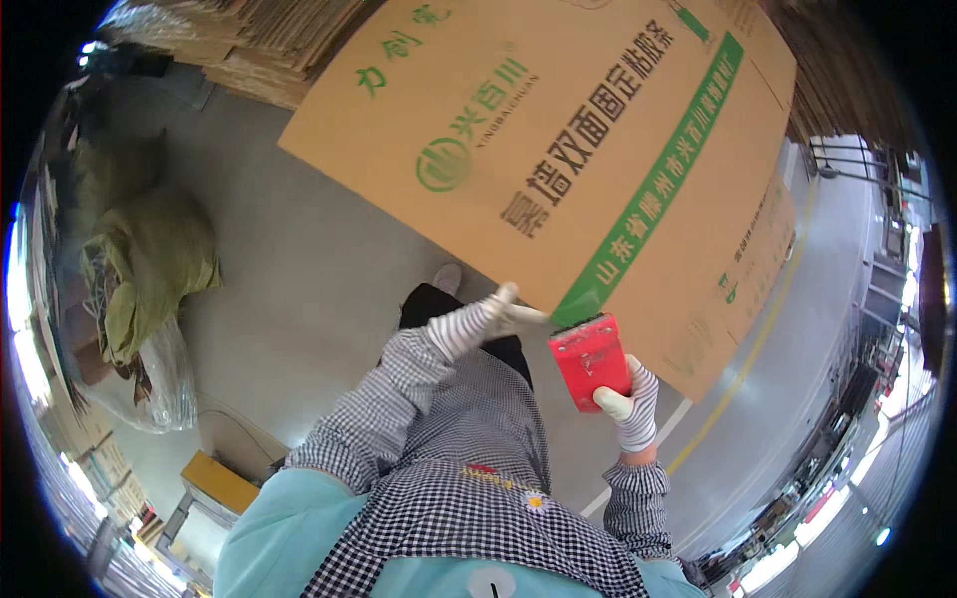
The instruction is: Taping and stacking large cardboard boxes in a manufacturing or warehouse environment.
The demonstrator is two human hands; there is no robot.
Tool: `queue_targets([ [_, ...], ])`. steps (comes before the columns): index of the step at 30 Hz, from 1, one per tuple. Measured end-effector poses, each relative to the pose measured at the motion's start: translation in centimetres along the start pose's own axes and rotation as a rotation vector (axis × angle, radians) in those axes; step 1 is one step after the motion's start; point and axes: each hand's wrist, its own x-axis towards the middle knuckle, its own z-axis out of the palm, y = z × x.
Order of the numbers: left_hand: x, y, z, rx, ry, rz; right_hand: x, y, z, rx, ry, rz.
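My left hand (488,317) is by the near edge of the cardboard (558,204); I can't tell whether it pinches anything. That sheet looks light, stiff, best held by its edges. At that edge, my hard-looking red tool (586,361) sits clamped low in my right hand (634,407).

Grey floor (289,259), yellow floor line (740,379), bright light (28,349) at left

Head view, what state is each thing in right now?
Right hand: gloved, gripping the red tool
Red tool: held, slightly tilted
Left hand: gloved, blurred, near the tool
Large cardboard: flat, printed
Green sack: slumped, creased
Plastic bag: crumpled, see-through
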Motion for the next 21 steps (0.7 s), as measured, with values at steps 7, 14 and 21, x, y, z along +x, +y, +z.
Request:
queue_targets([
  [7, -1.4, -0.3, 6.6, 0.82, 0.411, 0.425, 3.1, -0.5, 6.4, -0.514, -0.142, -0.131],
  [14, -8.3, 11.4, 1.0, 1.088, 1.352, 1.526, 8.3, 1.0, 8.7, -0.729, -0.243, -0.007],
  [21, -9.8, 18.2, -2.4, 1.587, 1.832, 1.669, 11.3, 2.7, 13.6, -1.186, -0.173, 0.01],
])
